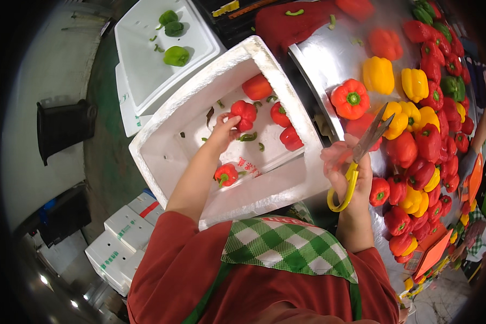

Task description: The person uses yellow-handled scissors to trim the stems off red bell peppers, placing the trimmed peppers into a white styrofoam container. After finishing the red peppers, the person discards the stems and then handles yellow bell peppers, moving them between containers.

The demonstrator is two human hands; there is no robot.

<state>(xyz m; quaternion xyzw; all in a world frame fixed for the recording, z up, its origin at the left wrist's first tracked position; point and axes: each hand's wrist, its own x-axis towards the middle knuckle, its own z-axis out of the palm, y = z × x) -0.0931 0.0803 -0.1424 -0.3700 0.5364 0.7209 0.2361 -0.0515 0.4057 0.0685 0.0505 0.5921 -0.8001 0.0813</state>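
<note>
My left hand (225, 130) holds a red bell pepper (243, 115) inside a white foam box (170, 162). Several more red bell peppers lie in the box, one near its front corner (226, 175) and the others along its right and far walls. Cut green stems (248, 137) are scattered over the box floor. To the right of the box, over the edge of the metal table, my right hand (358, 178) grips scissors with yellow handles (351, 182). Their blades are slightly parted and point up and away. Blur covers some of my right fingers.
Red and yellow bell peppers (419, 150) are heaped on the metal table (318, 48). Another foam box (129, 69) at the upper left contains green bell peppers (176, 56). Stacked foam boxes (125, 227) stand at lower left. A person's arm (482, 127) shows at the far right.
</note>
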